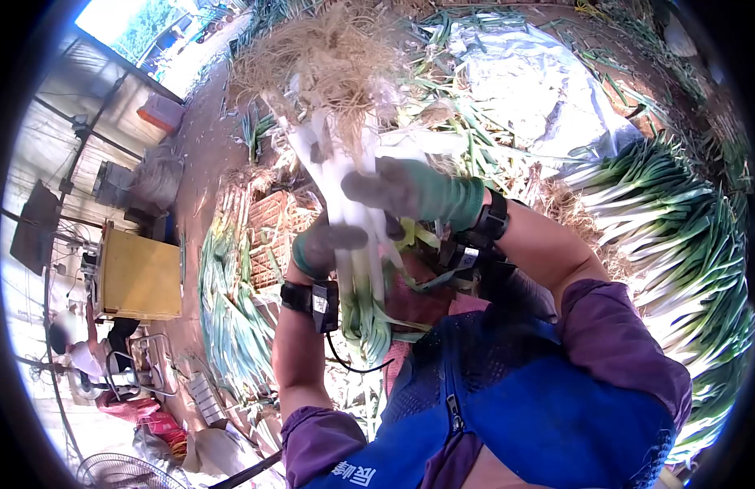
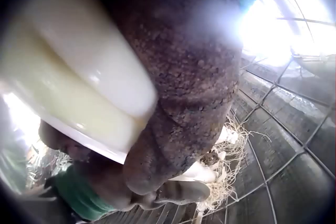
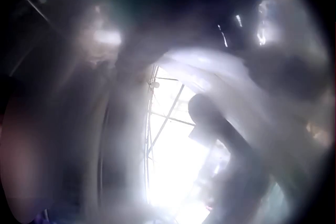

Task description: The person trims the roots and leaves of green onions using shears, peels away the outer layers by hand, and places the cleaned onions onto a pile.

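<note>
A bunch of leeks (image 1: 345, 171) stands roots up in front of the body, its tangled roots (image 1: 336, 61) at the top and green leaves hanging below. The gloved left hand (image 1: 328, 244) grips the stalks low on the white part. Higher up, the gloved right hand (image 1: 414, 191) holds them from the right side. In the left wrist view the left glove (image 2: 184, 87) curls over thick white stalks (image 2: 100, 77), with the right hand (image 2: 100, 184) beyond. The right wrist view is blurred, showing a dark glove (image 3: 184, 14) against pale stalks.
Rows of leeks (image 1: 679, 253) lie at the right, another pile (image 1: 235, 285) at the left beside a woven crate (image 1: 271, 228). Plastic sheeting (image 1: 540, 90) lies behind. At far left are a yellow box (image 1: 138, 273), a seated person (image 1: 88, 354) and a fan (image 1: 121, 473).
</note>
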